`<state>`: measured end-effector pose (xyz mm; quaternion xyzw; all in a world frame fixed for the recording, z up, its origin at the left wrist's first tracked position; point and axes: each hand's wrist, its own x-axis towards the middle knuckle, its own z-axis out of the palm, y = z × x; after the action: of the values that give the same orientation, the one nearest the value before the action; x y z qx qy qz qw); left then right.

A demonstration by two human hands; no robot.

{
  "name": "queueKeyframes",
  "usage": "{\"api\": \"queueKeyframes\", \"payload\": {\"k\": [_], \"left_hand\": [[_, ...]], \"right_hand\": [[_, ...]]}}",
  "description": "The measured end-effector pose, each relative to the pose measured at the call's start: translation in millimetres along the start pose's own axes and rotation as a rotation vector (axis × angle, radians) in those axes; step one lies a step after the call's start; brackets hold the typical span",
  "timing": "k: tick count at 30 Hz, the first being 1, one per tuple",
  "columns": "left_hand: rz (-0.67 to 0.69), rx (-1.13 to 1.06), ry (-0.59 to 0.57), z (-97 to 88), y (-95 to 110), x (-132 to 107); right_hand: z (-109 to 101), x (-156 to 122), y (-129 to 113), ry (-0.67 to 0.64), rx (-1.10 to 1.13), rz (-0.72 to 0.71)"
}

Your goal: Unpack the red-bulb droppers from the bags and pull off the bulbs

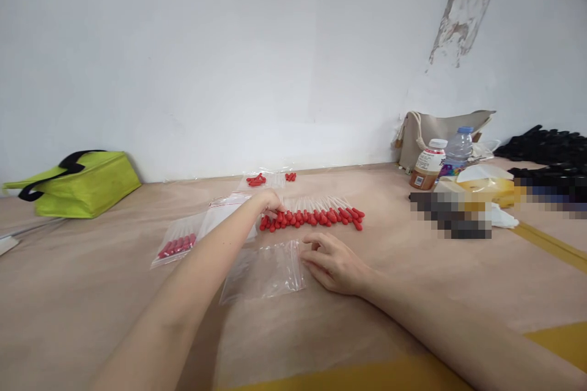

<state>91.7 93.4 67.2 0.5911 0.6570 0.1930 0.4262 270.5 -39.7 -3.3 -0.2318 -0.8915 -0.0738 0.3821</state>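
Observation:
A row of droppers [316, 217] with red bulbs and thin clear stems lies side by side, bulbs toward me. At its left end, my left hand [269, 200] reaches down with fingers closed on a red bulb; its fingertips are partly hidden. My right hand [337, 263] rests lower, fingers loosely bent and apart, at the zip edge of a clear zip bag [266, 270] lying flat. Left of my forearm is a filled zip bag [177, 243] of red-bulbed droppers. A white-faced bag [220, 214] lies partly behind that forearm.
More red-bulbed droppers [256, 179] lie in clear plastic near the wall. A lime-green bag [92, 186] stands at left. At right are a drink bottle [429, 165], a water bottle [459, 145], a beige bag [419, 134] and a black pile [548, 148]. Yellow tape [550, 244] crosses the brown paper.

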Motion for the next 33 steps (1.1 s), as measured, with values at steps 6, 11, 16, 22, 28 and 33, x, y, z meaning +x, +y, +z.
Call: {"api": "queueKeyframes", "payload": {"k": [6,11,16,22,28,33], "left_hand": [[-0.086,0.236,0.020,-1.8,-2,-3],[0.073,0.381,0.147,-3.3,-2,-13],[0.445,0.461,0.227,1.9,-34,-63],[1.038,0.612,-0.065,8.2,-102,-119],[0.839,0.564,-0.098,10.9,-109,-118],[0.574,0.300,0.225,18.4,-105,-99]], "right_hand": [[1,-1,1,-0.008,0.007,-0.015],[-1,1,1,-0.009,-0.030,-0.016],[-3,2,0,-0.007,-0.019,0.078],[-7,6,-7,-0.166,0.080,0.033],[-3,5,-5,-0.364,0.196,-0.052],[-3,5,-5,-0.370,0.236,-0.044]]}}
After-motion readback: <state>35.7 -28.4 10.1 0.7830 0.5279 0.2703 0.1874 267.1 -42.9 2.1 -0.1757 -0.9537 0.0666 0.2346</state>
